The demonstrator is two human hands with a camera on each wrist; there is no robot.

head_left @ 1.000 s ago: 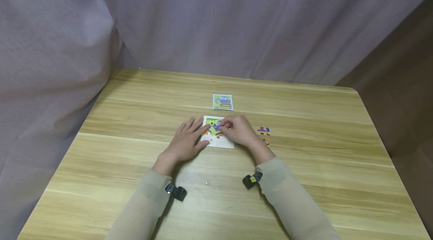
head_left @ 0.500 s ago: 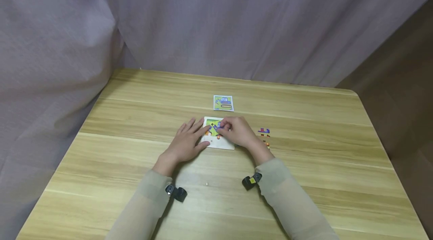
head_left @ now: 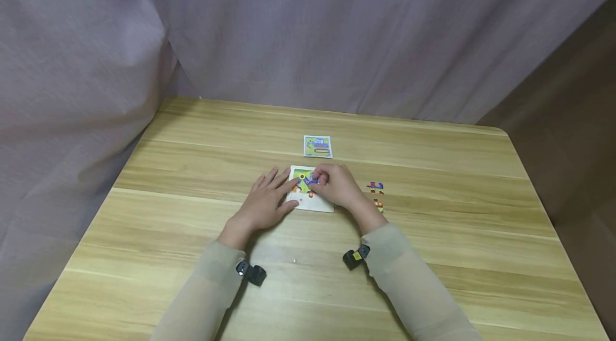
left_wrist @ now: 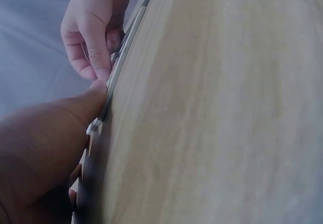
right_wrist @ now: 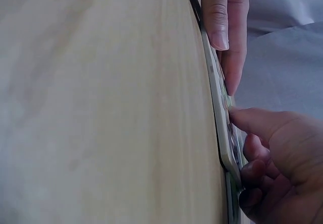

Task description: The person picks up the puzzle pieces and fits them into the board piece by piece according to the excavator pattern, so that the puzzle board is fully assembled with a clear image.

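A small white puzzle board point(head_left: 315, 204) lies mid-table, partly filled with green, blue and orange pieces. My left hand point(head_left: 266, 201) lies flat on the wood, its straight fingers touching the board's left edge point(right_wrist: 216, 95). My right hand point(head_left: 337, 186) hovers over the board's right half with its fingers curled, pinching a blue puzzle piece point(head_left: 313, 180) against the picture area. The left wrist view shows my thumb point(left_wrist: 83, 108) at the board's edge point(left_wrist: 126, 45) and the right hand's fingers point(left_wrist: 93, 32) beyond it. The right wrist view shows my right thumb point(right_wrist: 255, 123) on the board's top.
A small reference card point(head_left: 317, 146) with a blue digger picture lies just behind the board. Two loose puzzle pieces point(head_left: 375, 187) point(head_left: 379, 204) lie to the right of my right hand. The wooden table point(head_left: 168, 255) is fenced by grey curtain at the back and left.
My right hand has edged slightly left over the board with the piece. The left hand has stayed put.
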